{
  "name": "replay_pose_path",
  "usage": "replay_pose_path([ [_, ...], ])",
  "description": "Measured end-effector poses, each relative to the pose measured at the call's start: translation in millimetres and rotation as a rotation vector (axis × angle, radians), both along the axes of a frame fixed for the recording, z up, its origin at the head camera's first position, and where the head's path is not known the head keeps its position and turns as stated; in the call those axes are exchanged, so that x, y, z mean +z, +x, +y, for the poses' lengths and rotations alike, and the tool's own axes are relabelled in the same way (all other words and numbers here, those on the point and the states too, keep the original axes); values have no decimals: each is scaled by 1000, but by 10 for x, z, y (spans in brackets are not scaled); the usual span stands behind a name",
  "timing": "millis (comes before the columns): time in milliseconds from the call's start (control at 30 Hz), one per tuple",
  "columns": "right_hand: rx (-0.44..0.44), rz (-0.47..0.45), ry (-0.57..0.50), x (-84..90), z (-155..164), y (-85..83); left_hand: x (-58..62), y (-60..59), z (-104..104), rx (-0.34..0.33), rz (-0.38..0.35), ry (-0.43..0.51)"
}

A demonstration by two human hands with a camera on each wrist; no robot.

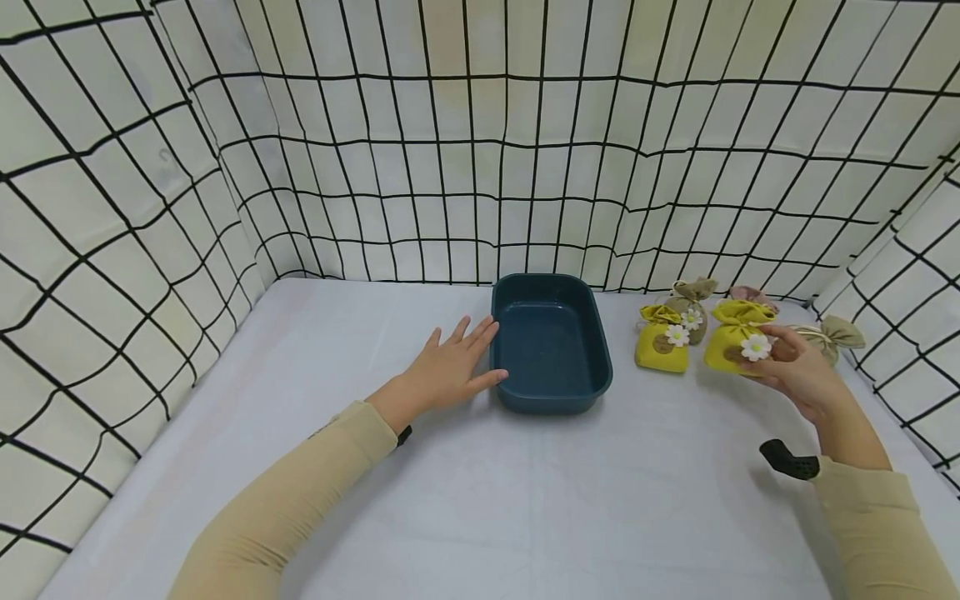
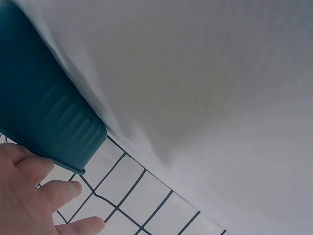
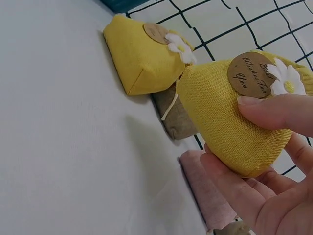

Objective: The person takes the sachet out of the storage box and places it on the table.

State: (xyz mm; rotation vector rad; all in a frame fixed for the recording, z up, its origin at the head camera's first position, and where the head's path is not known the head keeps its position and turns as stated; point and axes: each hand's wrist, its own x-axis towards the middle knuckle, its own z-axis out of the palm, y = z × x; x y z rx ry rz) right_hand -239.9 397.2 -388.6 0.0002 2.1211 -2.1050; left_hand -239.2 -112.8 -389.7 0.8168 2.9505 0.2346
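My right hand (image 1: 806, 375) pinches a yellow drawstring pouch (image 1: 726, 342) between thumb and fingers. In the right wrist view this pouch (image 3: 230, 117) bears a white flower and a round brown tag, and it is raised off the table. A second yellow pouch (image 1: 662, 354) stands just left of it, a greyish-brown pouch (image 1: 693, 312) behind. My left hand (image 1: 450, 367) lies with fingers spread along the left rim of a dark teal plastic bin (image 1: 551, 404). In the left wrist view the fingers are at the rim of the bin (image 2: 54, 107).
A pink pouch (image 1: 752, 296) lies behind the held one, and a beige pouch (image 1: 832, 337) sits to its right, partly hidden by my hand. Black wire grid panels (image 1: 465, 167) backed with white enclose the white-covered table (image 1: 480, 517) at the back and sides.
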Motion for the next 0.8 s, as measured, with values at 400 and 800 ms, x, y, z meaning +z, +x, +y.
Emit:
replay_pose_path([
  [400,16,-67,13,-102,114,10,33,13,1,3,0,-11],
  [800,20,-90,72,-181,193,21,35,18,3,6,-11,-16],
])
